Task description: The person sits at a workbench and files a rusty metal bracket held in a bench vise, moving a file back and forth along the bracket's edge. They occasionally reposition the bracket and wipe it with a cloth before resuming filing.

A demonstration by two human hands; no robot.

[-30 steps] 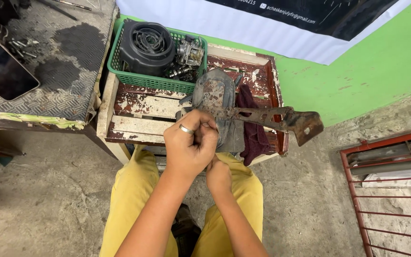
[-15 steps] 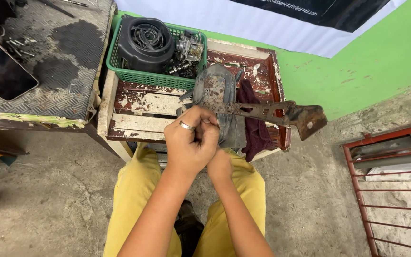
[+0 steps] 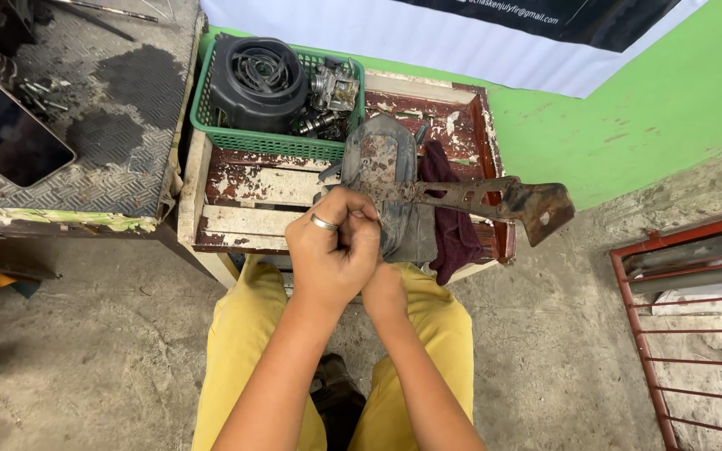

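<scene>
Gripping with both hands over the worn wooden crate [image 3: 236, 188]: left hand [image 3: 333, 250], ringed, closing tight around the near end of the rusty metal bracket [image 3: 495, 199]; right hand [image 3: 384, 292] tucked beneath, hold impossible to tell. Now swinging the bracket's far end a little farther right of the crate than a second ago, pointing to ongoing twisting. Sitting at the crate's back: green basket [image 3: 271, 142] of engine parts.
</scene>
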